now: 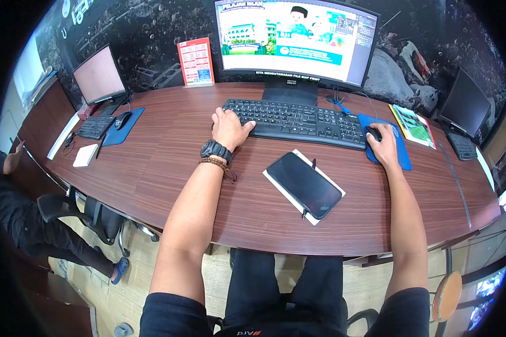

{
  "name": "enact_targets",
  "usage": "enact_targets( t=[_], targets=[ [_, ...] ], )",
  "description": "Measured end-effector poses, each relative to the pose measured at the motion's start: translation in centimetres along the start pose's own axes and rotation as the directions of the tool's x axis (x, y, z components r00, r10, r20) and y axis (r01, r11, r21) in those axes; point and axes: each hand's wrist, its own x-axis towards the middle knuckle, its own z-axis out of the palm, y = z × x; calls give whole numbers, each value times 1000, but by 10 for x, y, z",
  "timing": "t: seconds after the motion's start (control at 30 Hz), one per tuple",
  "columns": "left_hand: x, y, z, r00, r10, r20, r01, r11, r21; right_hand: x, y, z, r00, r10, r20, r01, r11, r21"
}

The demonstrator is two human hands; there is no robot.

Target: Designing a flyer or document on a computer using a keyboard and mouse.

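1. The left hand (229, 128), just above the centre of the frame, lies palm down with its fingers loosely spread on the left end of the black keyboard (298, 122); it grips nothing.
2. A black wristwatch (215, 150) and a brown bead bracelet (215, 163) sit on that wrist.
3. The right hand (384, 147), right of centre, is cupped over a black mouse (373, 133), its fingers closed lightly around it.
4. The mouse rests on a blue mouse pad (402, 157), which touches the right end of the keyboard.
5. The keyboard runs across the upper middle of the frame on a curved, wood-grain desk (163, 168), just below the stand of a large curved monitor (296, 39) showing a colourful graphic.
6. Between the 2 forearms, at centre frame, a black phone (304, 184) with a dark screen lies tilted on a white notebook (274, 178); a pen (314, 164) pokes out beside it.
7. A red desk calendar (196, 62) stands upright left of the monitor.
8. At upper left are a 2nd monitor (99, 74), a small keyboard (95, 127) and a mouse on a blue pad (122, 120).
9. At the right edge stand another dark monitor (464, 104) and a green booklet (415, 124).
10. At lower left, another person's leg (67, 244) shows beside an office chair (104, 222).
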Motion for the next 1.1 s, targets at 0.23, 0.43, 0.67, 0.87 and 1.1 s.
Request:
enact_targets(
  t=[0.23,0.43,0.67,0.87,1.1],
  targets=[
    [0,-1,-1,1000,14,-23,-16,999,-51,1,-1,-1,999,-38,25,37,998,48],
    [-1,-4,1,999,18,-28,-19,999,-51,0,-5,-2,999,-19,43,17,999,48],
    [-1,-3,2,1000,17,-21,-18,999,-39,1,-3,-2,999,-22,36,21,999,49],
    [1,-4,4,999,25,-35,-26,999,-39,0,-5,-1,999,-19,30,18,999,42],
    [2,-11,11,992,80,-102,-80,997,6,0,-4,0,999,-18,30,17,999,39]
  ],
)
